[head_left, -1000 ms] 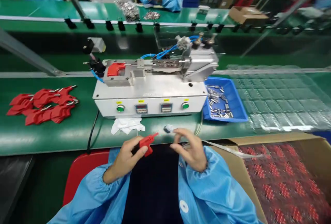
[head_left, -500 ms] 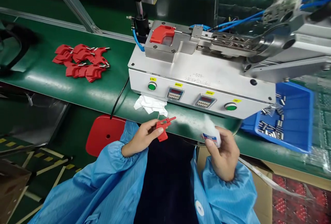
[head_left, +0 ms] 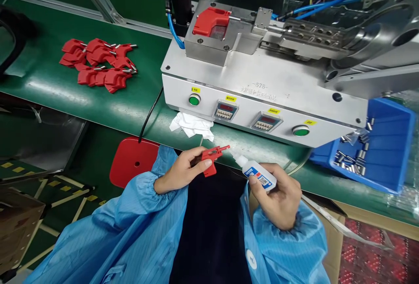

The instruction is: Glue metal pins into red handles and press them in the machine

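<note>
My left hand [head_left: 183,168] grips a red plastic handle-shaped part [head_left: 212,161] whose thin red stem points to the right. In my right hand [head_left: 279,196] is a white glue bottle [head_left: 260,175] with a blue label, tilted so that its nozzle points at the stem's end. The nozzle tip lies close to the stem; whether they touch I cannot tell. Beyond my hands, another red part [head_left: 211,21] rests in the metal fixture of the press machine [head_left: 248,67], a metal rod lined up with it.
Several red parts with metal pins [head_left: 98,63] lie on the green bench [head_left: 42,81] at left. A crumpled white cloth [head_left: 192,125] is by the machine's front. At right stands a blue bin [head_left: 389,144] of metal sleeves. Below are a red stool [head_left: 129,168] and a box of bagged red parts [head_left: 373,249].
The glue bottle has tipped over to the left, and its nozzle has come near the red stem. My left hand still holds the red part. The view has shifted slightly.
</note>
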`<move>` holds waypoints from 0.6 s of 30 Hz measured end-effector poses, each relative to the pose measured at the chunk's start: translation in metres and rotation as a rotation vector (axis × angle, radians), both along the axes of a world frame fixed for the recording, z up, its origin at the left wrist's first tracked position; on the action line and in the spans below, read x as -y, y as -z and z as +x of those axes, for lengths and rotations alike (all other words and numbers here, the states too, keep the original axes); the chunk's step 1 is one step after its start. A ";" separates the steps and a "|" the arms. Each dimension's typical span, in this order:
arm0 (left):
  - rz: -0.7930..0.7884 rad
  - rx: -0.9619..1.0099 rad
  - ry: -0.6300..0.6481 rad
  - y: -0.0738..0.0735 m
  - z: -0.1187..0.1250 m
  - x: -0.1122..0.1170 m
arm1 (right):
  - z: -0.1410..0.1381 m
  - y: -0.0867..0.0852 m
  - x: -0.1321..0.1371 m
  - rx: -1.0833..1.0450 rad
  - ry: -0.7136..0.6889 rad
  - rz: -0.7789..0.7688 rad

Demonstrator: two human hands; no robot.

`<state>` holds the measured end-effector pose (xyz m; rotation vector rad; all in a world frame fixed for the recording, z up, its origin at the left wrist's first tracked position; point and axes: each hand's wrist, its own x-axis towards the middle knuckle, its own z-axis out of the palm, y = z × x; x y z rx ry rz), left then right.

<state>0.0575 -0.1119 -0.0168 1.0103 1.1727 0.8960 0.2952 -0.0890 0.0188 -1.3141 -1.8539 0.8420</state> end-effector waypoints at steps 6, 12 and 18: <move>0.012 0.014 0.007 0.001 0.001 0.000 | 0.001 0.001 0.000 0.007 0.000 0.004; 0.014 0.023 0.008 0.001 -0.001 0.000 | -0.001 -0.001 0.002 0.015 0.025 -0.006; -0.017 0.000 -0.010 0.002 0.000 0.000 | 0.006 0.007 0.002 -0.117 0.048 -0.250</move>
